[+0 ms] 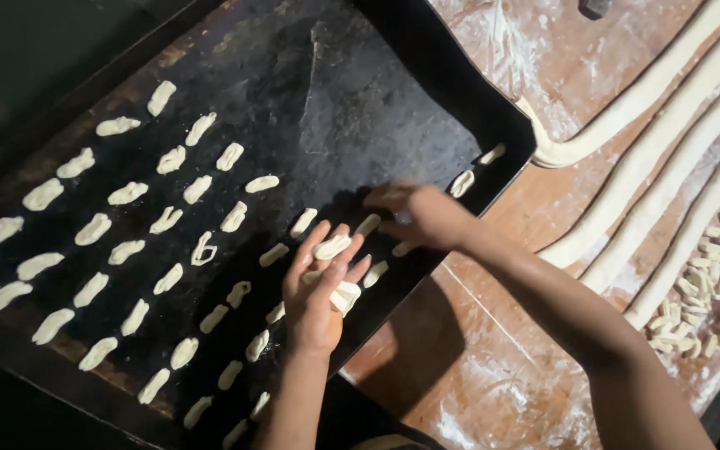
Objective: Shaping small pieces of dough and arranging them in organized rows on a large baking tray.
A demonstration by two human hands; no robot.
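Left hand cups several dough pieces, fingers half curled, over the black tray's near edge. Right hand, fingers bent, presses a piece w/ fingertips near the tray's right corner. Risk: crowded rows; pieces may stick together.
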